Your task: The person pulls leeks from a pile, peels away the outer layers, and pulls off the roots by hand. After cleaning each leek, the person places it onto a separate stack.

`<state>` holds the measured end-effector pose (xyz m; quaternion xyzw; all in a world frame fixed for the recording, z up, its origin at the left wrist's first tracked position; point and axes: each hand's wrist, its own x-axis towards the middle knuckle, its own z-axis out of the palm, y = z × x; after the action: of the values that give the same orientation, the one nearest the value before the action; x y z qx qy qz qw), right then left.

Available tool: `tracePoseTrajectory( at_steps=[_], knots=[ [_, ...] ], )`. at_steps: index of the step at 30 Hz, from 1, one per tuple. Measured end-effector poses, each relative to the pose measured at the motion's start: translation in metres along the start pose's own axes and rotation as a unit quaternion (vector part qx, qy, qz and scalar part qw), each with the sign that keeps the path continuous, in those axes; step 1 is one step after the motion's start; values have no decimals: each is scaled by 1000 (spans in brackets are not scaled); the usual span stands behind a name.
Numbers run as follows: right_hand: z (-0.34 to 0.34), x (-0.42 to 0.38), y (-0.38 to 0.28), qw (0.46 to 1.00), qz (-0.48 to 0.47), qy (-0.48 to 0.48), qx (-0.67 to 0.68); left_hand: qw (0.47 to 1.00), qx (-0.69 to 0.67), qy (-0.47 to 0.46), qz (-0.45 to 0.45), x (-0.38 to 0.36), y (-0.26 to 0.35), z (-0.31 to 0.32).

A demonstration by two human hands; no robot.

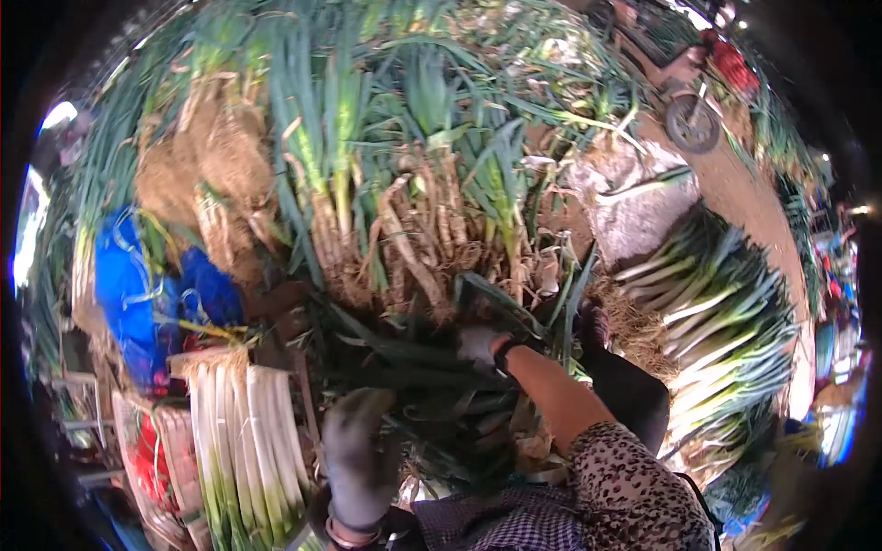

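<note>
Now | L hand [359, 455], blurred | R hand [480, 346] nr leek lvs [404, 351] | fingers, both: can't tell

The left glove [358, 450], at seven o'clock, is greyish white, with a pale pinkish band [351, 534] at the wrist. The right glove [478, 344], at five, is pale grey above a black wristband [503, 352]. The sleeve [634, 477] has dark leopard spots; at six, dark-and-white checked cloth [496, 519] shows.

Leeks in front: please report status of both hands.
Right hand close to soil-stained leeks, grip unclear. Left hand blurred, grip unclear. Dark leaves between hands, possibly in the way.
</note>
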<state>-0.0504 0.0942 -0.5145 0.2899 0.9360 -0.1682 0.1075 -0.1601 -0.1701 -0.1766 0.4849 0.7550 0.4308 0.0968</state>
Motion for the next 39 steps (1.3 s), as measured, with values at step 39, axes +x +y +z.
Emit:
tracePoseTrajectory(
  at_steps=[39],
  knots=[
    [-181, -202, -85, 815, -30, 91, 571, 987, -98, -91, -92, 46, -90, 133]
  ],
)
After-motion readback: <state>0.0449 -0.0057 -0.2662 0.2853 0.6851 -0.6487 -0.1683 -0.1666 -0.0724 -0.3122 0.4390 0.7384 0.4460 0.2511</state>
